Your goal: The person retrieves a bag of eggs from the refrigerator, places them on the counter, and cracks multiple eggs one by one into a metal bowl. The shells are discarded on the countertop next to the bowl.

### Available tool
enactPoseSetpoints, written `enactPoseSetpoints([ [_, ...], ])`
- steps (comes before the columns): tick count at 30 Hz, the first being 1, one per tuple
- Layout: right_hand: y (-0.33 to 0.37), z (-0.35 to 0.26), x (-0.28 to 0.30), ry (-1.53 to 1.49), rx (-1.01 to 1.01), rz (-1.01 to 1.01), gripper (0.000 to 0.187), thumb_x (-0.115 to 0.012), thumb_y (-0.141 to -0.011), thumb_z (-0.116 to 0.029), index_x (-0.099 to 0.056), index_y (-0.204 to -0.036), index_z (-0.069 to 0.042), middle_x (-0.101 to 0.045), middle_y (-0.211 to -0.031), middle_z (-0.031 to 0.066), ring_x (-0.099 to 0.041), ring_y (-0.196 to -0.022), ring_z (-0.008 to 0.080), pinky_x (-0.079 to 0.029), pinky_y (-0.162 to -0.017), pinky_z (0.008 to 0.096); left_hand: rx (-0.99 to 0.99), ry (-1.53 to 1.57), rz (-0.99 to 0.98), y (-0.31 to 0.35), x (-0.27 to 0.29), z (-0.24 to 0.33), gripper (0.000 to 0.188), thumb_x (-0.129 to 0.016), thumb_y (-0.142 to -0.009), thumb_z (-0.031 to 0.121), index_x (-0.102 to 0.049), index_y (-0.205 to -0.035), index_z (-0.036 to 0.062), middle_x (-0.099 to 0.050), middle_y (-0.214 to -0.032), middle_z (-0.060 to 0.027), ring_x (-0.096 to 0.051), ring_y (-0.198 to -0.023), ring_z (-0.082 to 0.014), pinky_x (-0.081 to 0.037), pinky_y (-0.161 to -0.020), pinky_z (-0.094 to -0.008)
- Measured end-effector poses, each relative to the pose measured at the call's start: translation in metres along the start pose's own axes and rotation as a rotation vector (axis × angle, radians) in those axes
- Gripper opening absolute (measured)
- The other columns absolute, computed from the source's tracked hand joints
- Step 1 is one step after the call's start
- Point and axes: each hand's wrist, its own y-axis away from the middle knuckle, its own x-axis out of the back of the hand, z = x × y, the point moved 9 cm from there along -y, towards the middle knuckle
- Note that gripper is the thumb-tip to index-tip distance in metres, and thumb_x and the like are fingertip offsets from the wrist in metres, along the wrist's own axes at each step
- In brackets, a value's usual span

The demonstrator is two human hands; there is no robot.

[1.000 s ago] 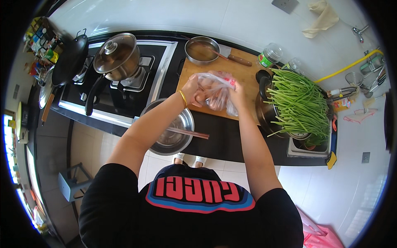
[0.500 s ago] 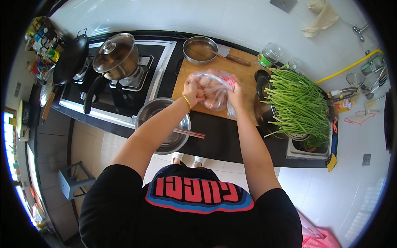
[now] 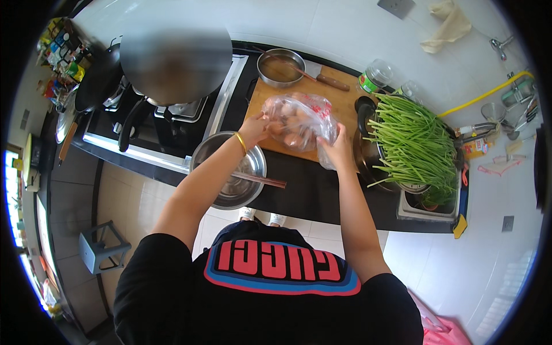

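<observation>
A clear plastic bag of brown eggs [image 3: 292,122] rests on the wooden cutting board [image 3: 259,99]. My right hand [image 3: 337,147] is closed around the gathered, loose end of the bag on its right side. At the bag's left edge, my left hand [image 3: 256,128] has its fingers curled against the plastic, gripping it. Below my left forearm, a steel bowl [image 3: 244,195] sits at the counter's front edge with wooden chopsticks [image 3: 267,181] lying across it. Behind the bag are a small steel pan of liquid [image 3: 280,73] and a knife with a wooden handle [image 3: 333,83].
To the right, a heap of long green stalks [image 3: 409,141] lies over a dark pot [image 3: 368,164], beside the sink [image 3: 405,214]. Clear jars [image 3: 376,75] stand behind. On the left is a gas stove [image 3: 152,129]; a blurred patch hides its pot. A stool [image 3: 103,247] stands on the floor.
My right hand has drawn the bag's loose end toward me and down. The left hand has shifted left to the bag's edge. The chopsticks lie further across the bowl in view.
</observation>
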Motion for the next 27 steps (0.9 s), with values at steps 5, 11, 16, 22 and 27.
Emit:
enactPoseSetpoints([
  [5,0.031,0.003,0.006,0.083,0.027,-0.019,0.064,-0.072,-0.077,-0.018,-0.037,-0.129,-0.004,-0.051,-0.119,0.0212,-0.051,-0.112,0.0354,-0.040,-0.094,0.0414,-0.437,-0.698,0.220,0.065,0.024,0.068,0.038,-0.065,-0.085,0.017,-0.057,-0.120,0.0026,-0.064,-0.109,-0.0091,-0.061,-0.097,-0.0157,-0.048,-0.082,-0.0266],
  [11,0.041,0.003,0.010,-0.173,-0.185,-0.040,0.039,-0.066,-0.084,-0.013,-0.048,-0.117,-0.002,-0.061,-0.093,0.0129,-0.059,-0.084,0.0211,-0.046,-0.074,0.0320,-0.143,-1.111,0.400,0.128,0.137,0.067,0.043,-0.072,-0.077,0.028,-0.063,-0.108,-0.0008,-0.068,-0.091,-0.0171,-0.066,-0.084,-0.0237,-0.051,-0.074,-0.0332],
  [16,0.027,0.023,-0.017,-0.761,-0.297,-0.086,0.028,-0.063,-0.088,-0.012,-0.052,-0.112,-0.002,-0.063,-0.091,0.0052,-0.057,-0.081,0.0085,-0.045,-0.069,0.0247,-0.081,-0.949,0.276,0.133,0.147,0.036,0.033,-0.067,-0.076,0.010,-0.063,-0.106,-0.0027,-0.067,-0.082,-0.0114,-0.063,-0.070,-0.0157,-0.050,-0.065,-0.0281],
  [22,0.015,-0.023,-0.023,-1.023,-0.301,-0.200,0.029,-0.064,-0.088,-0.014,-0.054,-0.113,-0.004,-0.063,-0.093,0.0026,-0.058,-0.081,0.0087,-0.046,-0.070,0.0244,-0.058,-0.877,0.246,0.125,0.112,0.017,0.031,-0.063,-0.080,0.007,-0.061,-0.109,-0.0015,-0.068,-0.086,-0.0110,-0.065,-0.071,-0.0164,-0.054,-0.059,-0.0292],
  [27,0.009,-0.027,-0.011,-0.937,-0.298,-0.176,0.033,-0.067,-0.087,-0.022,-0.056,-0.114,-0.005,-0.062,-0.088,-0.0002,-0.056,-0.072,0.0056,-0.041,-0.055,0.0210,-0.424,-1.307,0.450,0.132,0.060,0.059,0.038,-0.070,-0.076,0.019,-0.063,-0.108,0.0000,-0.066,-0.089,-0.0152,-0.064,-0.083,-0.0266,-0.051,-0.075,-0.0339],
])
